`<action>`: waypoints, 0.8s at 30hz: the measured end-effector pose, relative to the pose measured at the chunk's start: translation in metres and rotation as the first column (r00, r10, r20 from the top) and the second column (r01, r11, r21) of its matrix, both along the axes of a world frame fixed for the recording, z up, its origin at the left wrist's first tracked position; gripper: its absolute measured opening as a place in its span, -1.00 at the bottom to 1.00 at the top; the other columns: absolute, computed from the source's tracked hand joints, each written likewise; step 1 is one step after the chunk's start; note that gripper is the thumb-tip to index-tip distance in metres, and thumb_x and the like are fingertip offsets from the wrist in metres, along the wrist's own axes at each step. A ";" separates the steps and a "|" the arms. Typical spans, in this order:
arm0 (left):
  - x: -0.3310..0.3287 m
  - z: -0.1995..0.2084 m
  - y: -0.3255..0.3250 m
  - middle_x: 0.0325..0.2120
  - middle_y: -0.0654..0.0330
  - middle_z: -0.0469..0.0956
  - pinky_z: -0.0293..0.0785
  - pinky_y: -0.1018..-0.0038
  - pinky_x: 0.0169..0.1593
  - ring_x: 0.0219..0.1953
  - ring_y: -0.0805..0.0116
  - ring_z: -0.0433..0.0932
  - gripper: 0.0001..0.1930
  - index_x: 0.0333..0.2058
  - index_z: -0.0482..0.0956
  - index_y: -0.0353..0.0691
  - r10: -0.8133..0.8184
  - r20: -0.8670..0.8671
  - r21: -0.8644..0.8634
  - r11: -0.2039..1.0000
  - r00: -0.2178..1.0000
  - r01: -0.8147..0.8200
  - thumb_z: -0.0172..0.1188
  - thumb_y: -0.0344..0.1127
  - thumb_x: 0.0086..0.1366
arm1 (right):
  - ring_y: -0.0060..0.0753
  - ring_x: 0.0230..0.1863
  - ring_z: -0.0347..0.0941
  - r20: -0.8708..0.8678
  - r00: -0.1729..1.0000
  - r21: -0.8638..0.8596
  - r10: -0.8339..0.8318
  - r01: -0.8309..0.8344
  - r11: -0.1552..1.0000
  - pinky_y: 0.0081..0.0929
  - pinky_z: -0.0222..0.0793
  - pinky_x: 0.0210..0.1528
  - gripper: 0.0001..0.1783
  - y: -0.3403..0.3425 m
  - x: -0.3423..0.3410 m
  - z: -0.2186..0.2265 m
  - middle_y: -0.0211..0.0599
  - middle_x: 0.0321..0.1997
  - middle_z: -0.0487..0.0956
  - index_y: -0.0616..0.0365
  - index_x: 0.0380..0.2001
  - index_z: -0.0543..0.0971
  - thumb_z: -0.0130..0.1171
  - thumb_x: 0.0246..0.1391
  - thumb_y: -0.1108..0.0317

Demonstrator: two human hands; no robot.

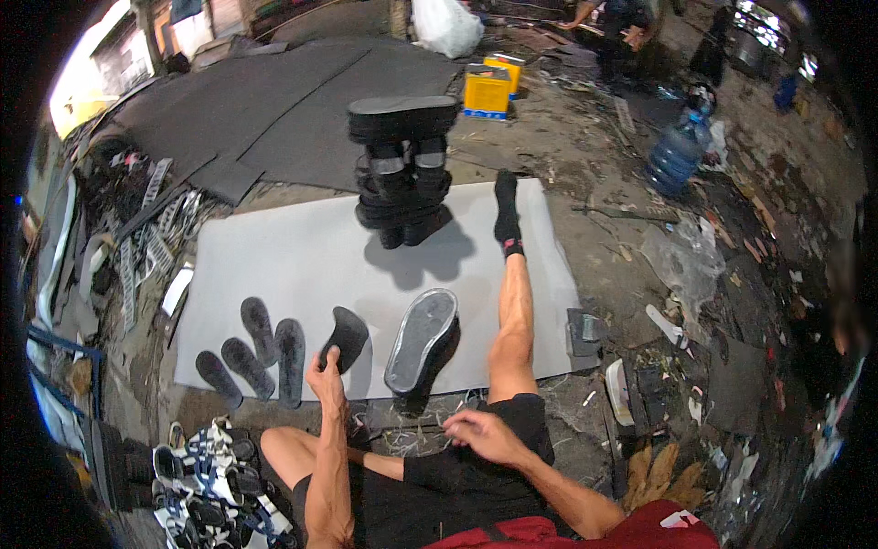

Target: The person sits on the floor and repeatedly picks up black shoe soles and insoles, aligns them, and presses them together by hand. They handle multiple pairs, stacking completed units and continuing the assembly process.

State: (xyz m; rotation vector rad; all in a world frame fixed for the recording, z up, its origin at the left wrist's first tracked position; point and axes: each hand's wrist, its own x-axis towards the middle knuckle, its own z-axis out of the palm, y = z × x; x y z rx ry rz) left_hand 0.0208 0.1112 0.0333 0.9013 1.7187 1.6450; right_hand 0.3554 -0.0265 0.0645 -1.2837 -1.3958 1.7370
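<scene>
My left hand [331, 366] is closed on the lower end of a curved black sole piece [346, 334], held tilted above a pale sheet [274, 233]. My right hand [485, 436] hovers over my right thigh, fingers curled together; whatever they hold, if anything, is too small to make out. Between the hands, towards the far side, a dark sole with a light grey rim [422, 340] rests on the sheet. Left of my left hand lie several black sole pieces [290, 361], side by side. At the sheet's far part rises a stack of black sandals [402, 169].
My outstretched right leg [514, 320] crosses the sheet. A heap of straps and sandals [215, 480] lies at the lower left. Black sheeting [302, 119] covers the far floor. Beyond stand yellow boxes [487, 90] and a blue water jug [677, 156]; another person [626, 37] is at far right.
</scene>
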 end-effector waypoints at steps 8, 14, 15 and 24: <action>0.070 0.251 -0.123 -0.51 0.39 0.64 0.46 0.56 -0.36 -0.45 0.65 0.50 -0.84 -0.20 0.76 -0.35 -0.448 -0.006 0.086 0.891 0.894 0.447 0.47 -0.37 0.36 | -0.05 0.28 0.55 -0.181 0.978 0.514 0.105 0.003 0.858 -0.07 0.43 0.37 -0.13 0.055 0.003 0.109 0.02 0.38 0.53 0.24 0.42 0.38 0.51 0.20 0.04; 0.110 0.219 -0.107 -0.48 0.32 0.68 0.50 0.47 -0.33 -0.43 0.56 0.53 -0.73 -0.19 0.73 -0.36 -0.647 -0.028 -0.049 0.762 0.762 0.646 0.34 -0.20 0.52 | 0.00 0.24 0.52 -0.954 0.299 -0.202 -0.017 -0.599 0.775 0.04 0.39 0.37 0.19 -0.003 -0.034 0.112 0.10 0.24 0.54 0.37 0.43 0.32 0.43 0.04 -0.38; 0.105 0.197 -0.103 -0.33 0.19 0.73 0.56 0.42 -0.13 -0.29 0.49 0.60 -0.64 -0.09 0.72 -0.36 -0.702 0.053 -0.162 0.695 0.710 0.700 0.27 -0.10 0.57 | 0.00 0.18 0.54 -0.955 0.275 -0.255 -0.109 -0.578 0.775 0.02 0.47 0.28 0.20 -0.026 -0.032 0.097 0.10 0.20 0.54 0.42 0.40 0.33 0.35 0.07 -0.44; 0.114 0.012 -0.070 0.21 -0.29 0.32 0.35 0.00 0.37 0.28 -0.29 0.34 0.10 0.40 0.24 -0.49 -0.302 -0.601 -0.275 0.947 0.740 0.164 0.70 -0.14 0.00 | 0.31 0.41 0.43 -0.830 0.025 -0.537 -0.557 -0.308 0.786 0.37 0.36 0.45 0.09 -0.065 -0.009 0.053 0.33 0.48 0.40 0.41 0.52 0.20 -0.07 0.41 -0.44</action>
